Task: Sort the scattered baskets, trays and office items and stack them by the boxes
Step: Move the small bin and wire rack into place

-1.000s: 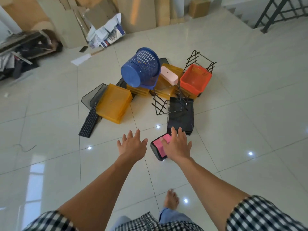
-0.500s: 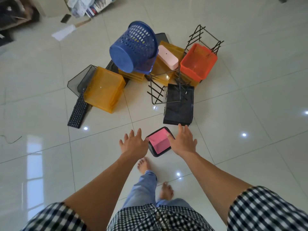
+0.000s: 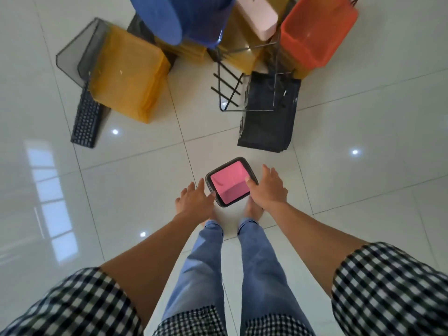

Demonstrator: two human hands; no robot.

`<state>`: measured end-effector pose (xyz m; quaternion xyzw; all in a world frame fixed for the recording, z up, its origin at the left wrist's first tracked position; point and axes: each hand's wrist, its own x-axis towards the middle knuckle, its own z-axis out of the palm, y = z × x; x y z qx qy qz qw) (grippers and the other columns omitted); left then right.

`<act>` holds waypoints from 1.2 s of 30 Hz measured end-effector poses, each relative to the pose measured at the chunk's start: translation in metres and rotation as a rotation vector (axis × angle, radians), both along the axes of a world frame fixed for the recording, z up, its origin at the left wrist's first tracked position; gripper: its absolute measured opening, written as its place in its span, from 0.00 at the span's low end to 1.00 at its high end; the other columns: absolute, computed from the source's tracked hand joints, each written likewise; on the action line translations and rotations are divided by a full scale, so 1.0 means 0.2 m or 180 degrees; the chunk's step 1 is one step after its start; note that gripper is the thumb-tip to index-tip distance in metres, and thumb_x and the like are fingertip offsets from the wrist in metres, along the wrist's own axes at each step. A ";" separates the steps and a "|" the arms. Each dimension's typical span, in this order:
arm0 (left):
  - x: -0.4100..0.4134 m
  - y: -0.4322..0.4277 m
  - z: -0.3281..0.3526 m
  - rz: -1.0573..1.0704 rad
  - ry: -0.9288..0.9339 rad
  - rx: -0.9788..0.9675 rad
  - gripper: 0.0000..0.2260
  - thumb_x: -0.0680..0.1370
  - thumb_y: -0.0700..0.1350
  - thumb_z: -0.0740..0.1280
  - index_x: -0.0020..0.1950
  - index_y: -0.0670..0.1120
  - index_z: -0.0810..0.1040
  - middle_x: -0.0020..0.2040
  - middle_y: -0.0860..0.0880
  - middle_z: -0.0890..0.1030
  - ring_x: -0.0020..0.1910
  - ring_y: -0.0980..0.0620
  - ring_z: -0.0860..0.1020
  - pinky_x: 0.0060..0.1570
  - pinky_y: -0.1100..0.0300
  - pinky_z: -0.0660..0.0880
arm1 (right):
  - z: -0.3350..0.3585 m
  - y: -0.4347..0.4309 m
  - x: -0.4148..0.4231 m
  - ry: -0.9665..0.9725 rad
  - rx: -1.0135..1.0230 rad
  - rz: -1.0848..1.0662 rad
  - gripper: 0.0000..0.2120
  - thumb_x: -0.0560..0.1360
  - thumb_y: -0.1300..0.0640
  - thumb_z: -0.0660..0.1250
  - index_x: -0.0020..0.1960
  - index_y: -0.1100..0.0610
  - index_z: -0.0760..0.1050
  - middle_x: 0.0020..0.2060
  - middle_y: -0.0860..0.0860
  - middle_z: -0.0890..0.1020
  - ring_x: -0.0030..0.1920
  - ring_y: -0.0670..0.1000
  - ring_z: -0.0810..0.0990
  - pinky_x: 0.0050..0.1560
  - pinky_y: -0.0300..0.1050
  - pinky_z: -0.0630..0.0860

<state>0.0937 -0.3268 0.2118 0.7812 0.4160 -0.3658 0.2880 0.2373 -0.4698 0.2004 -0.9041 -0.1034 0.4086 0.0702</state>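
Nothing sorted or stacked yet: everything lies heaped on the floor [image 3: 363, 214].
The yellow tray [image 3: 128, 78], orange basket [image 3: 312, 37] and keyboard [image 3: 86, 122] lie jumbled; the small pink bin [image 3: 230, 187] stands apart near the feet [image 3: 253, 212], left hand [image 3: 194, 202] spread flat beside it, right hand [image 3: 268, 190] open too, thumb resting on its rim.

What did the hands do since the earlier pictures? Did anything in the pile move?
The person stepped closer. Both hands came down to the pink bin: left hand beside its left edge, right hand at its right edge, thumb on the rim. The bin stays on the floor, and the keyboard and orange basket have not moved.
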 end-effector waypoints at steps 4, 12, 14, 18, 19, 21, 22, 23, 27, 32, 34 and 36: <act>0.02 -0.03 -0.26 0.0523 0.0085 -0.0227 0.28 0.83 0.58 0.55 0.81 0.50 0.54 0.77 0.44 0.64 0.74 0.40 0.65 0.69 0.43 0.64 | -0.26 0.02 0.09 0.0170 -0.0114 0.0184 0.36 0.81 0.36 0.59 0.81 0.52 0.53 0.80 0.55 0.58 0.78 0.60 0.60 0.74 0.64 0.63; 0.05 -0.07 -0.81 0.1820 -0.0018 -0.0607 0.30 0.84 0.56 0.56 0.81 0.42 0.56 0.71 0.38 0.73 0.69 0.38 0.71 0.64 0.50 0.68 | -0.81 0.07 0.23 0.0409 -0.0147 0.0309 0.37 0.80 0.36 0.60 0.81 0.55 0.55 0.78 0.56 0.62 0.76 0.60 0.64 0.72 0.59 0.66; 0.05 -0.08 -0.94 0.2182 0.0003 -0.0698 0.32 0.84 0.58 0.55 0.82 0.44 0.52 0.73 0.39 0.71 0.72 0.39 0.69 0.67 0.49 0.67 | -0.95 0.08 0.25 0.0500 -0.0170 0.0183 0.37 0.80 0.35 0.60 0.81 0.55 0.56 0.77 0.57 0.64 0.74 0.60 0.67 0.70 0.59 0.68; 0.05 -0.13 -1.16 0.3012 0.0069 -0.0979 0.37 0.80 0.67 0.56 0.83 0.50 0.51 0.80 0.42 0.61 0.77 0.37 0.61 0.74 0.39 0.61 | -1.16 0.09 0.28 0.0712 -0.0250 -0.0205 0.37 0.79 0.34 0.59 0.80 0.53 0.57 0.75 0.57 0.68 0.71 0.62 0.71 0.64 0.55 0.72; 0.05 -0.14 -1.19 0.3201 0.0062 -0.1074 0.40 0.76 0.70 0.56 0.82 0.52 0.52 0.80 0.43 0.61 0.77 0.37 0.61 0.74 0.38 0.61 | -1.20 0.09 0.28 0.0754 -0.0258 -0.0278 0.37 0.79 0.33 0.59 0.80 0.53 0.56 0.75 0.57 0.68 0.71 0.62 0.72 0.64 0.55 0.72; 0.07 -0.16 -1.24 0.3514 -0.0049 -0.1237 0.44 0.69 0.72 0.56 0.81 0.53 0.57 0.79 0.44 0.63 0.77 0.39 0.62 0.74 0.39 0.61 | -1.25 0.08 0.28 0.0838 -0.0276 -0.0353 0.37 0.79 0.33 0.59 0.80 0.52 0.56 0.74 0.57 0.69 0.70 0.62 0.72 0.63 0.55 0.72; 0.08 -0.17 -1.27 0.3634 -0.0130 -0.1284 0.44 0.69 0.71 0.57 0.81 0.52 0.60 0.79 0.43 0.64 0.77 0.39 0.63 0.75 0.40 0.61 | -1.28 0.08 0.28 0.0879 -0.0286 -0.0375 0.37 0.79 0.33 0.59 0.80 0.52 0.56 0.74 0.57 0.70 0.70 0.62 0.72 0.63 0.55 0.72; 0.08 -0.18 -1.30 0.3733 -0.0187 -0.1305 0.43 0.69 0.71 0.58 0.80 0.51 0.61 0.78 0.43 0.65 0.77 0.39 0.63 0.75 0.41 0.60 | -1.29 0.07 0.28 0.0915 -0.0293 -0.0400 0.37 0.79 0.33 0.59 0.80 0.52 0.56 0.74 0.57 0.70 0.70 0.62 0.72 0.63 0.55 0.72; 0.07 -0.19 -1.34 0.4033 -0.0231 -0.1279 0.42 0.69 0.71 0.61 0.79 0.52 0.62 0.78 0.43 0.65 0.77 0.39 0.63 0.75 0.40 0.60 | -1.32 0.07 0.28 0.1033 -0.0260 -0.0515 0.37 0.79 0.33 0.59 0.80 0.52 0.56 0.73 0.56 0.70 0.70 0.62 0.72 0.64 0.57 0.71; 0.09 -0.14 -1.34 0.4116 -0.0049 -0.1292 0.49 0.57 0.78 0.57 0.77 0.64 0.60 0.77 0.49 0.66 0.74 0.41 0.65 0.66 0.36 0.71 | -1.36 0.07 0.29 0.1140 -0.0187 -0.0626 0.37 0.78 0.32 0.59 0.79 0.52 0.58 0.67 0.55 0.75 0.63 0.60 0.76 0.57 0.53 0.74; 0.09 -0.13 -1.35 0.4127 -0.0043 -0.1333 0.49 0.56 0.78 0.58 0.77 0.67 0.59 0.76 0.48 0.66 0.74 0.40 0.65 0.64 0.35 0.72 | -1.38 0.07 0.29 0.1193 -0.0150 -0.0651 0.34 0.78 0.32 0.60 0.76 0.51 0.62 0.58 0.53 0.76 0.56 0.59 0.77 0.58 0.56 0.76; 0.10 -0.14 -1.35 0.4099 -0.0038 -0.1350 0.46 0.59 0.78 0.58 0.77 0.68 0.58 0.76 0.48 0.66 0.74 0.40 0.65 0.66 0.35 0.70 | -1.39 0.07 0.28 0.1225 -0.0111 -0.0687 0.31 0.77 0.32 0.61 0.72 0.51 0.65 0.53 0.51 0.76 0.52 0.57 0.77 0.58 0.57 0.78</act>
